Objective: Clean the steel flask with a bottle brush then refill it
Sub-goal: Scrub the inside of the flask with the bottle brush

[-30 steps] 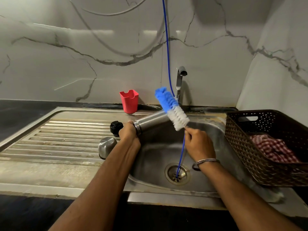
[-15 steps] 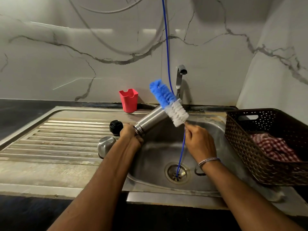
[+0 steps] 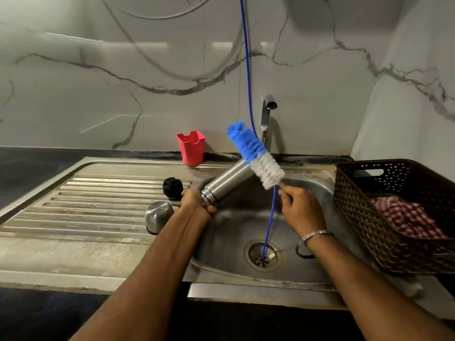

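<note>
While the steel flask (image 3: 227,182) is being held tilted over the sink basin (image 3: 236,232) by the left hand (image 3: 197,203), fingers wrapped round its threaded neck end, the bottle brush (image 3: 256,155) is being pinched by its thin handle in the right hand (image 3: 299,207), bristles laid across the flask's outside, not inside. Risks, as judged: smooth, cylindrical polished steel is likely being made slick w/ water, so slip into the basin is poss.; thin wire handle is prob. flexing, so bristle head could be flicking spray or missing the mouth. Bristles are looking soft, fluffy, blue over white. Domed steel cap (image 3: 157,215) and black ribbed stopper (image 3: 172,188) are lying on the ridged drainboard (image 3: 86,203), could be getting knocked by the left forearm.
</note>
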